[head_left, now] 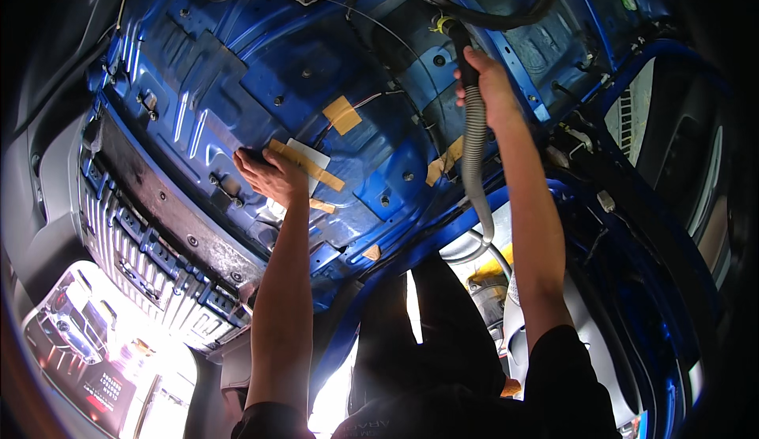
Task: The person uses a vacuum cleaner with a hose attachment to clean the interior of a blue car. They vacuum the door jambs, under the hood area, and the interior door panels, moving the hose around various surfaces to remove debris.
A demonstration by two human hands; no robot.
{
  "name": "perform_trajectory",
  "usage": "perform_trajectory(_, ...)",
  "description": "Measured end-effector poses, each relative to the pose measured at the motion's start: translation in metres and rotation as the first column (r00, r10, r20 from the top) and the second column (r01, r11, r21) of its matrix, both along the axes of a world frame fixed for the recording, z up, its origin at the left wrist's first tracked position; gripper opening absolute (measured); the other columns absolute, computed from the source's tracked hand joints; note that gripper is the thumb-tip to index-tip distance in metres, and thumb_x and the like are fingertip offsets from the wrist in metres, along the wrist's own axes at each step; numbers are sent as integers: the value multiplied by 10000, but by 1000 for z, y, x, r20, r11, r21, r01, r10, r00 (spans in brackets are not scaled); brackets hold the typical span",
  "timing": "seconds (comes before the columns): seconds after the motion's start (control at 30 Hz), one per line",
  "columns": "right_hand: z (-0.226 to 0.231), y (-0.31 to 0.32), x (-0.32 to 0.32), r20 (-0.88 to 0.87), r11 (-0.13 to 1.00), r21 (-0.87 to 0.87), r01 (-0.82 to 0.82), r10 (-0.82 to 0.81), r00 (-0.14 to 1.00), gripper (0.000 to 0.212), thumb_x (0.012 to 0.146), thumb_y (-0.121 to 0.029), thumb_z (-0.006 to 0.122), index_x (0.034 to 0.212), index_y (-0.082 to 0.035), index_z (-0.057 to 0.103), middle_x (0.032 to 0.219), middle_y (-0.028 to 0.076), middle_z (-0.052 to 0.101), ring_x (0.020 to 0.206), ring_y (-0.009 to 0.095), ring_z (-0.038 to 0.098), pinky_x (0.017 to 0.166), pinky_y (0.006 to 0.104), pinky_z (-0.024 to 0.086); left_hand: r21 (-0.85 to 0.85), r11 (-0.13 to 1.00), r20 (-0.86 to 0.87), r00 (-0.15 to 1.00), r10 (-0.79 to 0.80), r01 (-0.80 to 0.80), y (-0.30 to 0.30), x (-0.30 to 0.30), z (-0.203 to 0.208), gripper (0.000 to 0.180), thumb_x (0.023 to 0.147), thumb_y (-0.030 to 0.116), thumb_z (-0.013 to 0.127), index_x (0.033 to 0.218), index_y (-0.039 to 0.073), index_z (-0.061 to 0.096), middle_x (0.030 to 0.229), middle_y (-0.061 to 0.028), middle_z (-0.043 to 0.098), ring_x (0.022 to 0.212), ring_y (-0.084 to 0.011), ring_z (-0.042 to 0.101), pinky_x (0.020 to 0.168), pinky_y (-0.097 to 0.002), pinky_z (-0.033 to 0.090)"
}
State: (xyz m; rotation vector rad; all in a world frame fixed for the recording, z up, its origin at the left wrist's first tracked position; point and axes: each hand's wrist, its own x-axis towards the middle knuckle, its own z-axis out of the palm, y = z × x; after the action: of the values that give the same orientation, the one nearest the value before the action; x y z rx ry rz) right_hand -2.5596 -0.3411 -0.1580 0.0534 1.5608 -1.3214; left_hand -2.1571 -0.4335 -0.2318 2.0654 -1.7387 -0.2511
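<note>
My right hand [493, 91] is wrapped round the black end of a vacuum hose [474, 131], a grey corrugated tube that hangs down past the door sill. Its black nozzle [458, 42] points away from me at the bare blue car floor [213, 52], where something yellow shows by the tip. Farther left, my left hand [275, 178] lies on the floor with its fingers stretched out and appears to hold nothing. Beside it are a strip of tan tape [320, 172] and a white flat piece [310, 154]. Another tan tape square [341, 115] sits beyond.
Thin cables, bolts and bracket studs [226, 189] dot the floor pan. A thick black curved tube [514, 22] crosses the top. Ribbed trim [142, 257] lines the left edge. Behind my legs stands a yellow and silver drum [489, 293]. The blue door frame [601, 233] bounds the right.
</note>
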Motion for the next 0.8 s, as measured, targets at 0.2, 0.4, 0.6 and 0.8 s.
perform_trajectory(0.2,-9,4,73,295,992,-87,91,-61,954,333,1139,-428,663,1242,-125,569,871,63,651,545,204,611,473,408,550,-21,1000,-3,1000,-12,12,-1,1,-2,782,1155,550,355,1699,-10,384,1737,-228,409,1590,-440,414,1267,-600,349)
perform_trajectory(0.4,16,43,69,179,1000,-8,3,-2,984,369,1141,-429,667,1306,-111,581,847,59,642,501,174,621,443,369,514,-50,999,47,999,-13,15,-1,7,-11,797,1154,594,351,1693,10,405,1735,-236,415,1570,-455,449,1220,-628,391)
perform_trajectory(0.6,21,97,26,-77,994,98,44,-37,996,589,1107,-481,718,1496,-68,559,850,53,658,518,159,637,446,342,525,-43,999,63,998,-10,13,-3,11,-16,791,1154,610,338,1702,42,394,1722,-230,424,1566,-455,455,1211,-642,404)
perform_trajectory(0.8,23,144,27,-121,980,185,75,-54,991,655,1100,-423,738,1591,-48,518,880,51,673,551,141,639,472,314,509,-22,999,69,997,-28,29,-4,19,-25,788,1152,598,331,1722,55,370,1741,-202,391,1587,-422,432,1240,-625,393)
